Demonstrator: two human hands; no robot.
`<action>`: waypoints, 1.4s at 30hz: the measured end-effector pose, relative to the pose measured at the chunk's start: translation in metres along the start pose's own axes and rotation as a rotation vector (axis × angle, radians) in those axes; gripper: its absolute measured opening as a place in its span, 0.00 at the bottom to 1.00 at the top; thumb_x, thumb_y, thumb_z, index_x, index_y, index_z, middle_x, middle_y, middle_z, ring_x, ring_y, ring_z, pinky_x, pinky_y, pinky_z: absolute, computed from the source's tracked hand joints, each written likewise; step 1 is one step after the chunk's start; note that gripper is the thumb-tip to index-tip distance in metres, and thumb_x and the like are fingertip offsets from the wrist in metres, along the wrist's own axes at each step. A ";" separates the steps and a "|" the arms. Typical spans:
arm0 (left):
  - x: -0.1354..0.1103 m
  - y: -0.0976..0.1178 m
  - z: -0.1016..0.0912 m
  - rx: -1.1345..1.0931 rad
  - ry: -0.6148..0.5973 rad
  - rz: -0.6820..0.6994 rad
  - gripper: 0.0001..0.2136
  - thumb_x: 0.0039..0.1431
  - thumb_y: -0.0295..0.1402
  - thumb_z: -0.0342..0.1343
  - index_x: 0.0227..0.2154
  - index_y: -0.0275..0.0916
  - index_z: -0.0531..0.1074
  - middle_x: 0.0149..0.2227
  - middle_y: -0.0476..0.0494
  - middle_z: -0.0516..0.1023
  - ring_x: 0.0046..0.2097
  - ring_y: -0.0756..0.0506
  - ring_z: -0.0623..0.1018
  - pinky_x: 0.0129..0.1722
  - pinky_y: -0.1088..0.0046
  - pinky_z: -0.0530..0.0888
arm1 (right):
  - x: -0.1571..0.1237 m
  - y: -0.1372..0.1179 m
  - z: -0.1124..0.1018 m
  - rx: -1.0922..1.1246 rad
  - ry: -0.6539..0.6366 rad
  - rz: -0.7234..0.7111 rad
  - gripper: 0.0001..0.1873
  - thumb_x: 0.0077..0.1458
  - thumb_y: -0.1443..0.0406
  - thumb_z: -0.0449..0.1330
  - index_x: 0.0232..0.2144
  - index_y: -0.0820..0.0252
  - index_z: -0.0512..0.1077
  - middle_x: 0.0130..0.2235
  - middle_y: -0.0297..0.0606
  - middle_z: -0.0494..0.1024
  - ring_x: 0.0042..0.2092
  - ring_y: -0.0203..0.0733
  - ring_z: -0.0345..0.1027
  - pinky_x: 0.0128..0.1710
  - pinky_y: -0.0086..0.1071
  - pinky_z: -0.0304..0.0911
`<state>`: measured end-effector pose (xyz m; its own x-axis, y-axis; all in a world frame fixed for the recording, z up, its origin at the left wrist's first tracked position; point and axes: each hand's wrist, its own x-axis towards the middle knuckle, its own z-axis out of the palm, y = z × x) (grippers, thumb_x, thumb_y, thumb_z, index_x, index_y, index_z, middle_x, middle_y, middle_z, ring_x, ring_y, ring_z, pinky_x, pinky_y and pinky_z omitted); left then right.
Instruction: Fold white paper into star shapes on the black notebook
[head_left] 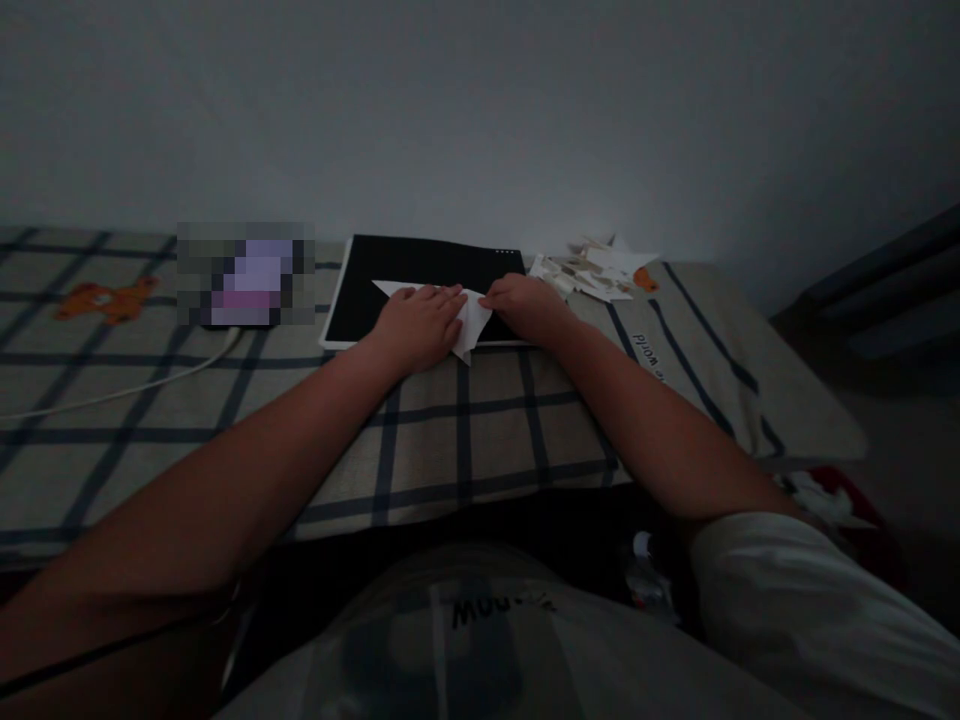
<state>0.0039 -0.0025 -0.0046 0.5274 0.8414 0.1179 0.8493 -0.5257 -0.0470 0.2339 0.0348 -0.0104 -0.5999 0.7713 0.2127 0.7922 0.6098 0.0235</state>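
A white folded sheet of paper [471, 322] lies on a black board [360, 290] on the checked bed cover. My left hand [418, 325] lies flat on the paper's left part, fingers stretched out and pressing down. My right hand [525, 305] rests at the paper's right edge with its fingers curled down onto it; the fingertips are hidden. One pointed tip of the paper juts out to the left of my left hand, another points toward me.
A pile of paper scraps [592, 270] sits right of the board. A blurred-out object [246, 273] lies to the left, with a white cable [120, 392] running from it. The checked cover [465, 440] ends at a dim wall behind; floor drops off right.
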 end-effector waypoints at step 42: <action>-0.004 0.003 -0.011 -0.028 -0.080 -0.069 0.31 0.81 0.33 0.42 0.82 0.35 0.58 0.83 0.33 0.61 0.82 0.34 0.64 0.80 0.46 0.63 | -0.005 0.005 0.005 0.081 0.138 -0.146 0.22 0.75 0.71 0.55 0.61 0.60 0.85 0.58 0.48 0.88 0.56 0.48 0.80 0.55 0.40 0.72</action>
<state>0.0043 -0.0091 0.0056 0.4683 0.8826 0.0408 0.8835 -0.4681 -0.0140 0.2403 0.0345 -0.0165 -0.6822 0.6446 0.3450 0.6832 0.7301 -0.0132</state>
